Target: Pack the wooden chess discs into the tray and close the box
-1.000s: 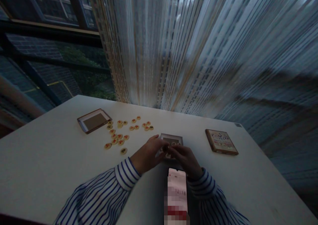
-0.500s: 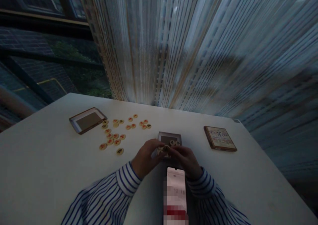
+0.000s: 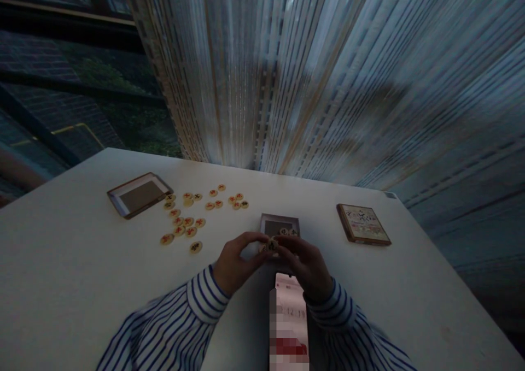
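Observation:
My left hand (image 3: 235,259) and my right hand (image 3: 305,261) meet at the near edge of a small open box tray (image 3: 279,226) on the white table (image 3: 82,272). Both hands have curled fingers that pinch round game discs (image 3: 271,244) between them. Two more discs lie inside the tray. Several pale round discs with red or black marks (image 3: 191,215) lie scattered on the table to the left. Both sleeves are white with blue stripes.
A second shallow box tray (image 3: 138,194) sits at the far left beside the loose discs. A printed box lid (image 3: 363,224) lies at the right. A lit phone (image 3: 290,322) stands close in front of me. A striped curtain hangs behind the table.
My left fingers curled in from stretched to pinching. Both hands drew slightly back toward me with the discs. The view tilted down a little.

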`<state>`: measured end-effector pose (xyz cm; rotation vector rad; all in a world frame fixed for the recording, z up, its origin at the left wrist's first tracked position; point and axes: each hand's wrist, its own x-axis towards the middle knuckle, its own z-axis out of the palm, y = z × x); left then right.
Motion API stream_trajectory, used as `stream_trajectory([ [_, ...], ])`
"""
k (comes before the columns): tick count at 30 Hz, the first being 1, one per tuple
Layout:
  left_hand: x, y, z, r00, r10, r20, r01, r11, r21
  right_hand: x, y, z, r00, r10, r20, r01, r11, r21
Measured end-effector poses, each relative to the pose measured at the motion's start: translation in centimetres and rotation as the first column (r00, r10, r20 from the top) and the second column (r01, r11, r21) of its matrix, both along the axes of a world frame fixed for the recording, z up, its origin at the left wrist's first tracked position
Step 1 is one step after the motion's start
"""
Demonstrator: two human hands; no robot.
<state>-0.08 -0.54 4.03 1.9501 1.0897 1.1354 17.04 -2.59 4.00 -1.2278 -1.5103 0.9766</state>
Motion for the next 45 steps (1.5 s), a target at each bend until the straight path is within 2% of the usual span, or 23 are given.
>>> stream_trajectory([
  [5,-0.2,0.0,0.0,0.999,-0.018,0.046,0.020,0.999,-0.046,0.3,-0.2,0.1,0.993,0.050,0.106,-0.067,0.985,0.159],
  [13,-0.4,0.1,-1.3,0.976,-0.038,0.213,0.082,0.975,-0.204,0.3,0.0,0.3,0.974,0.043,0.224,-0.127,0.917,0.378],
  [20,0.2,0.0,-0.4,0.891,0.010,0.455,0.195,0.894,-0.402,0.4,0.1,0.3,0.945,-0.002,0.327,-0.158,0.873,0.461],
  [23,0.3,0.0,-0.1,0.869,0.017,0.494,0.229,0.872,-0.434,0.4,0.0,0.2,0.927,-0.032,0.373,-0.166,0.858,0.486],
  [27,0.3,0.0,-0.4,0.868,0.011,0.497,0.239,0.868,-0.436,0.3,0.0,0.3,0.893,-0.091,0.441,-0.175,0.831,0.528],
  [35,0.2,0.0,-0.3,0.914,0.014,0.405,0.166,0.899,-0.406,0.5,0.2,0.5,0.840,-0.172,0.514,-0.184,0.801,0.569],
  [39,0.0,0.2,-0.1,0.945,0.089,0.314,0.035,0.929,-0.369,0.8,0.5,0.6,0.819,-0.224,0.528,-0.153,0.801,0.578],
  [45,-0.4,0.8,-0.9,0.969,0.225,0.106,-0.192,0.948,-0.255,1.5,0.9,0.5,0.780,-0.257,0.570,-0.142,0.814,0.562],
])
